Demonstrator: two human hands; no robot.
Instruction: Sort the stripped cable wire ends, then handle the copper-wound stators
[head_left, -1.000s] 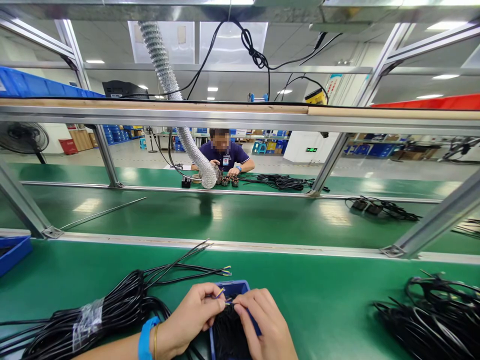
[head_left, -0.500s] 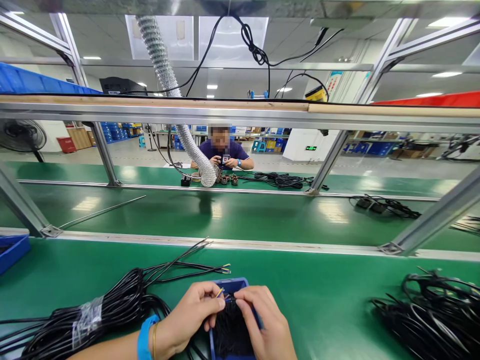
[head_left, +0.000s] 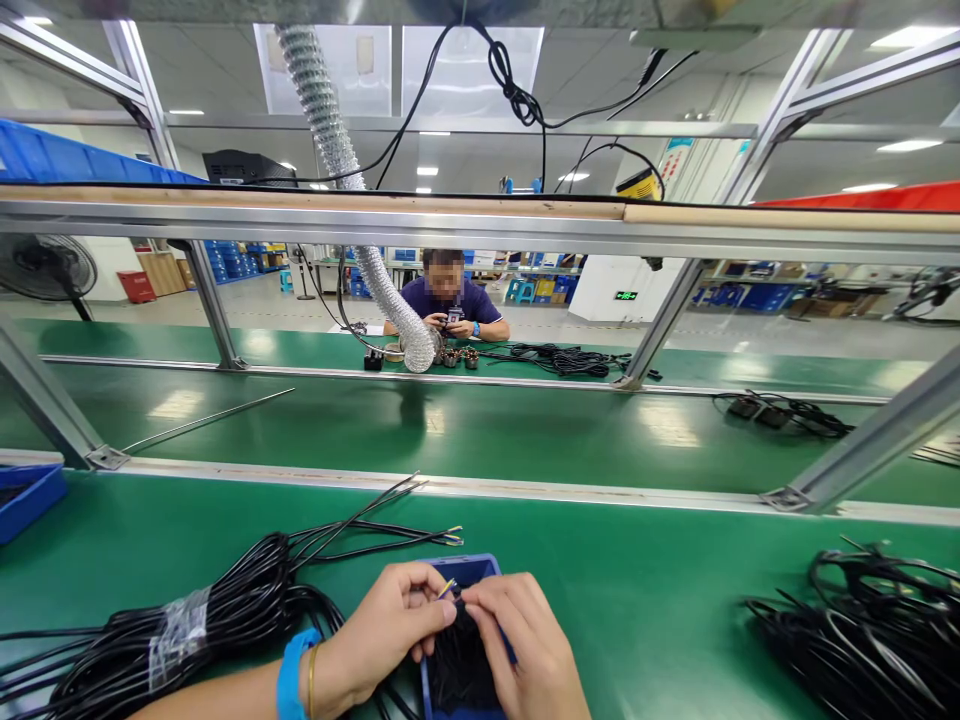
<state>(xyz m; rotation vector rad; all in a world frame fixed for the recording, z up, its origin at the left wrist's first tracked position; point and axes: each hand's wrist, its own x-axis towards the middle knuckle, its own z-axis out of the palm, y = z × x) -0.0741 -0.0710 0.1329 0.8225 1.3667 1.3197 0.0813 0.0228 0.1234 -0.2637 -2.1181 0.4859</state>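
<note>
My left hand is closed, thumb against forefinger, on the end of a cable with thin yellow and blue wires sticking up. My right hand meets it with thumb and fingertips pinched at the wire end; a tiny dark piece seems to be between them, too small to name. Below both hands sits a blue bin filled with thin black pieces. Left of it lies a bundle of black cables, wrapped in clear plastic film, with bare coloured wire ends pointing right.
More black cables lie coiled at the right. A blue tray stands at the left edge. Metal frame posts rise beyond the green bench. Across from me sits a person near a silver duct.
My right fingertips have moved slightly left, closer to my left fingers and the wire ends. The view has shifted a little; the cables and bin stay where they were.
</note>
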